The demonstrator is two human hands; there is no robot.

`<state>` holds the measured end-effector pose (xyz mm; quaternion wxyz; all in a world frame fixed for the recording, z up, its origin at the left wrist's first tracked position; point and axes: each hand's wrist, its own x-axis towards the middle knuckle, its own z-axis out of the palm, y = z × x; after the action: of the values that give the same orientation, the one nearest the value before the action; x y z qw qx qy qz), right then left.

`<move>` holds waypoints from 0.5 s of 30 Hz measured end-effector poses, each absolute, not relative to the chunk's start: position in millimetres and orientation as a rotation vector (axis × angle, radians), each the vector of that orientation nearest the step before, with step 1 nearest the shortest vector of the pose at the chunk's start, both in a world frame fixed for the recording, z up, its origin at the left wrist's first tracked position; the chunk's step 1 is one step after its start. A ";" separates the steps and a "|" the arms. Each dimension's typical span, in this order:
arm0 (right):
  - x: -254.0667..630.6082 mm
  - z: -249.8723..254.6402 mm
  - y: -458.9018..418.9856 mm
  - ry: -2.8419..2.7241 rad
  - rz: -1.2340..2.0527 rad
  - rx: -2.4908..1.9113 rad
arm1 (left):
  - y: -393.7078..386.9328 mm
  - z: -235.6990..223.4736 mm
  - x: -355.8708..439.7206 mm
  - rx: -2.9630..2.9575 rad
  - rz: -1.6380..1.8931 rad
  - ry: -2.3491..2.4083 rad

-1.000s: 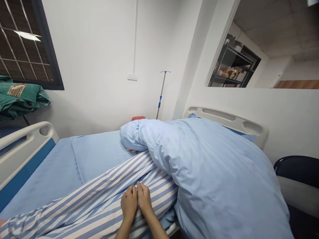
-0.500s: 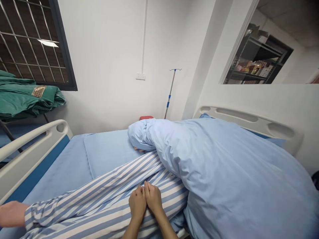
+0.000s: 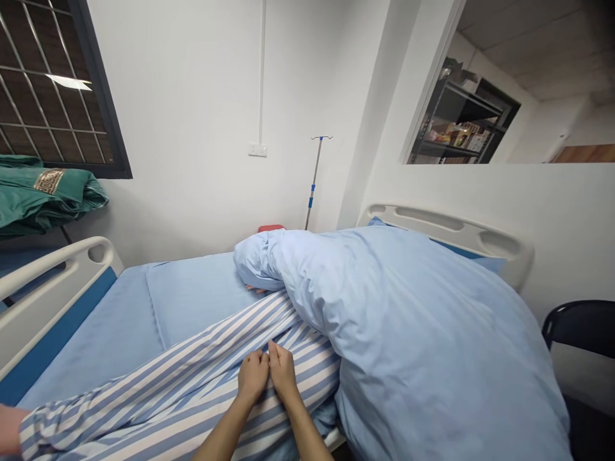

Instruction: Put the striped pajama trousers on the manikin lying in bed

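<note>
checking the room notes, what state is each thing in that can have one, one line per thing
Striped trousers: worn, creased
Left hand: curled closed on the trousers
Right hand: curled closed beside it
Quilt: rumpled, partly over the trousers
Sheet: spread, creased
Drip stand: upright, nothing hung on it
Wall socket: nothing plugged in
Green cloth: bunched up

Packages (image 3: 462,138) sit on a far shelf (image 3: 446,150) (small and blurred), any print illegible; no words, numbers or signs can be read.
</note>
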<state>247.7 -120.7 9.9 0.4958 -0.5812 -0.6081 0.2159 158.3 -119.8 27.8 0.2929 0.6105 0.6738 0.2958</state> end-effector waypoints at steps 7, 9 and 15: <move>261.2 10.2 -115.4 -1.176 0.937 -1.095 | -102.8 46.5 190.2 1.520 1.052 1.716; 262.0 11.0 -117.5 -1.174 0.933 -1.095 | -110.6 36.0 195.9 1.491 1.116 1.753; 258.8 11.3 -124.8 -1.237 0.772 -1.192 | -130.5 0.2 199.0 1.632 1.153 1.887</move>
<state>258.8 -124.8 11.3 0.5883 -0.5118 -0.5312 0.3313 199.0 -130.5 0.2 0.1954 0.5824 0.6733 0.4114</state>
